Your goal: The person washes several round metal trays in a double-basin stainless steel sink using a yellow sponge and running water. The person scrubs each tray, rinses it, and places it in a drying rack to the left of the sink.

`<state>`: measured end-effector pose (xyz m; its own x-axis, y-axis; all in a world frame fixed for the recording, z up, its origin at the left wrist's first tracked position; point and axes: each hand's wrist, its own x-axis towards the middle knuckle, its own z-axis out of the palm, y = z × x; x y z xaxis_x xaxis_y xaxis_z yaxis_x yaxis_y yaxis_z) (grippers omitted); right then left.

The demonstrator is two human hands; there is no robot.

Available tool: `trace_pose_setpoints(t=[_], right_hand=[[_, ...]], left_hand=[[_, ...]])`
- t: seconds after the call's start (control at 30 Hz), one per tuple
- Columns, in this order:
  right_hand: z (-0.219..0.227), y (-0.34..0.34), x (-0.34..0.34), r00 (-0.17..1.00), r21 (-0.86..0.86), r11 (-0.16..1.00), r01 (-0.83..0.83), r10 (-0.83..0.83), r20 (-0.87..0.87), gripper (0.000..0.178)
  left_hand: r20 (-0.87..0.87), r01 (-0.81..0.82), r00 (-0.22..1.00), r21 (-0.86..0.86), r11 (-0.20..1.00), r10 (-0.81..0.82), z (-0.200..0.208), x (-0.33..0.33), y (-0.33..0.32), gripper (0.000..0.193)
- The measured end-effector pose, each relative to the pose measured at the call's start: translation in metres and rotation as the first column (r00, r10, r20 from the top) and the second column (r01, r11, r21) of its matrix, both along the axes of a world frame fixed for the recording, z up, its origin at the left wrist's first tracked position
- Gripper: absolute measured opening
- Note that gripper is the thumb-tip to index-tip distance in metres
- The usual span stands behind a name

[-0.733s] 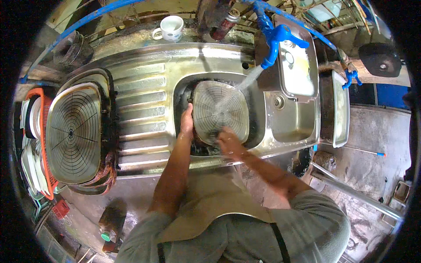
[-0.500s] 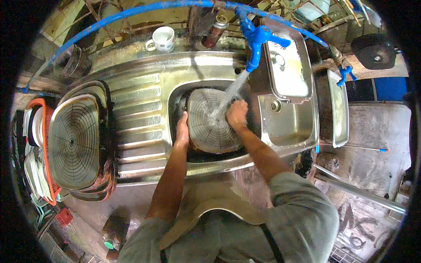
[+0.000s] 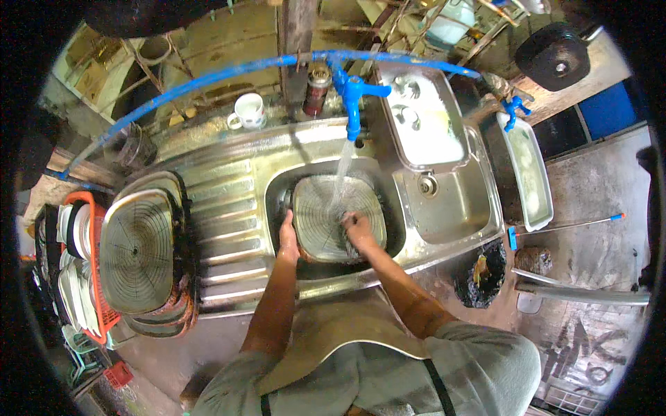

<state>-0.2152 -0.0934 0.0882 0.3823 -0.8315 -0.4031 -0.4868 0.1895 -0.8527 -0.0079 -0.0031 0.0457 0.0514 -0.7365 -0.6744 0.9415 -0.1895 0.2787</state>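
A square metal grill plate point(image 3: 322, 197) with rounded corners and ringed lines rests in the left sink basin point(image 3: 395, 232). Water from the blue tap point(image 3: 353, 114) runs onto its surface. My left hand point(image 3: 288, 239) grips the plate's left rim, with some fingers hidden below the edge. On the right part of the plate, my right hand point(image 3: 359, 232) is closed and pressed down; whatever it holds is hidden under the fingers. To the left, a stack of similar grill plates point(image 3: 139, 253) stands tilted on the ribbed drainboard point(image 3: 225, 218).
Beyond the sink are a white mug point(image 3: 250, 111) and a dark can point(image 3: 316, 92). A metal tub point(image 3: 433, 128) with suds and dishes sits over the right basin point(image 3: 451, 201). An orange basket point(image 3: 104, 312) of plates stands at far left, a long tray point(image 3: 531, 180) at right.
My right hand has moved nearer me across the plate, from beside the water stream to its lower right part. My left hand stays at the rim. The whole view has shifted.
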Motion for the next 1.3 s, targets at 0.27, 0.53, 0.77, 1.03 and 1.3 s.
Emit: trace_pose_setpoints(t=[0.27,0.53,0.77,1.03,1.3], right_hand=[[0.288,-0.073,0.066,0.717,-0.292,0.922,0.253,0.023,0.696,0.064],[0.312,-0.06,0.066,0.791,-0.422,0.876,0.234,0.081,0.607,0.044],[0.205,-0.28,-0.055,0.556,-0.593,0.352,-0.724,-0.211,-0.804,0.069],[0.171,-0.308,-0.063,0.553,-0.507,0.541,-0.671,-0.09,-0.828,0.021],[0.199,-0.174,-0.033,0.991,-0.876,0.478,-0.071,0.13,-0.01,0.026]], left_hand=[[0.11,-0.077,0.991,-0.003,0.997,0.077,-0.01,0.012,0.003,0.058],[0.113,-0.06,0.991,-0.058,0.997,0.066,-0.004,0.01,0.006,0.064],[0.158,-0.041,0.987,-0.001,0.999,0.04,-0.021,0.006,0.001,0.066],[0.181,-0.07,0.982,0.071,0.995,0.056,-0.009,0.01,0.006,0.066],[0.179,-0.073,0.982,0.065,0.995,0.06,-0.001,0.015,0.013,0.062]])
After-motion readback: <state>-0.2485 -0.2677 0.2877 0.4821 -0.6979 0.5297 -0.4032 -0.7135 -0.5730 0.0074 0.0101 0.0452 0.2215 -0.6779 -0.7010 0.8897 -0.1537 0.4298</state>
